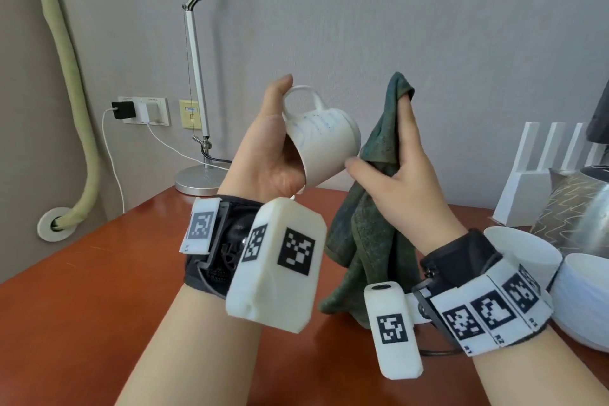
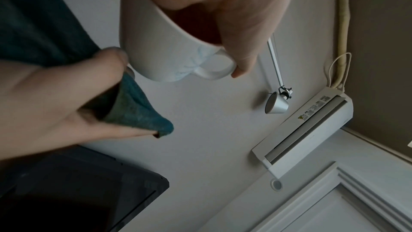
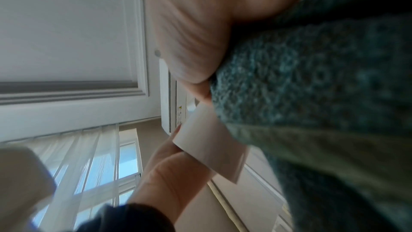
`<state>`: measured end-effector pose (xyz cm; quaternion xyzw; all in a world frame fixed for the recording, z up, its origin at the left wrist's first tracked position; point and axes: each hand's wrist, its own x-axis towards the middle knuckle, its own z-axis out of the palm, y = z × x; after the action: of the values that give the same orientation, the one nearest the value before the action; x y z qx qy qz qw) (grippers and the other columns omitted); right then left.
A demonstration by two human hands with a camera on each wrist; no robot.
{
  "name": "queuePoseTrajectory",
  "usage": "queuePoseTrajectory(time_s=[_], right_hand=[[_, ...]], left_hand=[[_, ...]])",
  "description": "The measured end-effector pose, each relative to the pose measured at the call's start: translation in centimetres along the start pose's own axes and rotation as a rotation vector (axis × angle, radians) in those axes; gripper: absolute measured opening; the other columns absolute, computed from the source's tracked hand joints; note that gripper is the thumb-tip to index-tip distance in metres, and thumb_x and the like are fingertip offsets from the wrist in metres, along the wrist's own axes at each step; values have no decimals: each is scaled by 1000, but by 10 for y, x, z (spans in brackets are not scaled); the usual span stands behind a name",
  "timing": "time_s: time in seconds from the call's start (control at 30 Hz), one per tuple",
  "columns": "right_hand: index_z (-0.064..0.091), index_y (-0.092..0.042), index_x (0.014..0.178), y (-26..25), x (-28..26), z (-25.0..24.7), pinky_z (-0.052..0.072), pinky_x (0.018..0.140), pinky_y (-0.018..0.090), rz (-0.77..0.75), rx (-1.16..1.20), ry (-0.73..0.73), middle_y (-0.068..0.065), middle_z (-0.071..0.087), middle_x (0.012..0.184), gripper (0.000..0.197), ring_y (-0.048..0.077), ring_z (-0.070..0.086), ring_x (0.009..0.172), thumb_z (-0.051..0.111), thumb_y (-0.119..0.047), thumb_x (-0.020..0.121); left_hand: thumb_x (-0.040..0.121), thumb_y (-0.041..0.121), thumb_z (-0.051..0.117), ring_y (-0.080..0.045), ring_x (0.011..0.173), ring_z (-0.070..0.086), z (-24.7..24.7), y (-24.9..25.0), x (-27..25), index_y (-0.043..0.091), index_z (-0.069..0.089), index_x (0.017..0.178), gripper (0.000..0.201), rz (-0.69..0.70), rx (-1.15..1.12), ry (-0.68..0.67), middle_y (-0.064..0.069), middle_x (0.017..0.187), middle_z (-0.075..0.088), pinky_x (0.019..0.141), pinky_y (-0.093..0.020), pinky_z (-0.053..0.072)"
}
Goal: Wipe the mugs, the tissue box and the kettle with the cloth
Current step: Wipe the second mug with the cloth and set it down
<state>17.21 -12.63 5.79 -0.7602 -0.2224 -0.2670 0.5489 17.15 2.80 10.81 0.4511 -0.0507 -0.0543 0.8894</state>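
My left hand [image 1: 273, 128] holds a white mug [image 1: 326, 145] tilted in the air above the table, fingers inside its mouth and thumb against the handle. The left wrist view shows the same mug [image 2: 156, 41] from below. My right hand [image 1: 395, 158] holds a dark green cloth [image 1: 365, 241] just right of the mug, pinching it between thumb and fingers. The cloth drapes over the raised fingers and hangs down. The thumb tip touches the mug's side near the rim. In the right wrist view the cloth [image 3: 312, 77] fills the right side, with a bit of the mug [image 3: 209, 144] beside it.
Two more white mugs [image 1: 524, 250] [image 1: 583, 297] stand at the right of the red-brown table [image 1: 99, 290]. Behind them are a grey zigzag-patterned box [image 1: 560, 208], a shiny kettle [image 1: 596, 221] and a white rack [image 1: 534, 175]. A lamp base [image 1: 197, 180] stands at the back.
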Motion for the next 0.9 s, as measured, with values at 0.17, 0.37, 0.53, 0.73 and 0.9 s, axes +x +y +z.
queuePoseTrajectory(time_s=[0.17, 0.37, 0.53, 0.73, 0.9], right_hand=[[14, -44, 149, -10, -2, 2, 42, 102, 20, -18, 83, -42, -43, 43, 124, 87, -18, 46, 116, 69, -39, 82], [24, -41, 148, -11, -4, 4, 39, 94, 7, -22, 191, -35, -45, 48, 118, 77, -19, 45, 116, 57, -51, 79], [25, -40, 148, -3, -3, 3, 38, 92, 4, -6, 141, 6, -48, 43, 113, 68, -25, 42, 112, 61, -33, 91], [22, -46, 147, 3, -3, 4, 49, 62, 37, -41, -137, 15, 0, 59, 66, 73, 18, 51, 57, 52, -10, 91], [21, -39, 150, 13, -1, 7, 41, 56, 40, -103, -421, -46, 0, 44, 56, 73, 23, 46, 54, 49, -10, 89]], left_hand=[[84, 53, 64, -34, 101, 68, -5, 0, 7, -3, 58, 122, 68, -35, 10, 20, -21, 113, 68, 84, -49, 56], [85, 45, 69, -34, 106, 67, -1, -4, 7, -6, 57, 123, 65, -39, 123, -3, -25, 117, 66, 77, -47, 59], [80, 42, 75, -35, 102, 69, -2, -7, 12, -1, 61, 122, 62, 64, 251, 67, -24, 118, 66, 91, -52, 54], [85, 46, 68, -27, 75, 71, 0, -3, 10, 1, 66, 97, 46, 97, 144, 85, -16, 84, 71, 73, -42, 59], [87, 47, 65, -30, 82, 72, -2, 0, 7, -5, 64, 104, 54, 84, 28, -1, -21, 95, 72, 75, -47, 60]])
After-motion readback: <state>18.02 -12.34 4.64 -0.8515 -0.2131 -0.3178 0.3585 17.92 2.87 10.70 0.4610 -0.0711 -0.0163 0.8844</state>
